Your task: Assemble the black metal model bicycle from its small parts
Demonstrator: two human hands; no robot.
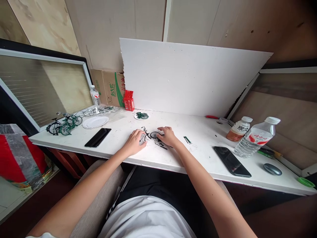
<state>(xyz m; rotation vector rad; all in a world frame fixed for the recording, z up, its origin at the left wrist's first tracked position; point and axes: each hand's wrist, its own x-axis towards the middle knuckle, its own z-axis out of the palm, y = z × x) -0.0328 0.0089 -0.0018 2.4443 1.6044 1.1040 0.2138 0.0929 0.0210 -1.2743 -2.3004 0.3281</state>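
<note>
My left hand (135, 142) rests low over the white table, fingers curled and thumb bent around the front part of a small dark model bicycle (143, 129) with handlebars. Beside it my right hand (168, 136) has its thumb and fingers bent at a small black spoked wheel (154, 135). Its palm hides part of what it touches. Whether the wheel and the front part are joined cannot be made out. Thin black plastic pieces (162, 146) lie on the table just below the right hand. To the right of that hand is a small green plastic strip (187, 140).
Assembled model bicycles (65, 124) stand at the left, near white paper plates (96, 122) and a phone (98, 137). Green parts sit on a small plate (135, 116) behind my hands. On the right are another phone (231, 161), bottles (257, 137) and a mouse (272, 169).
</note>
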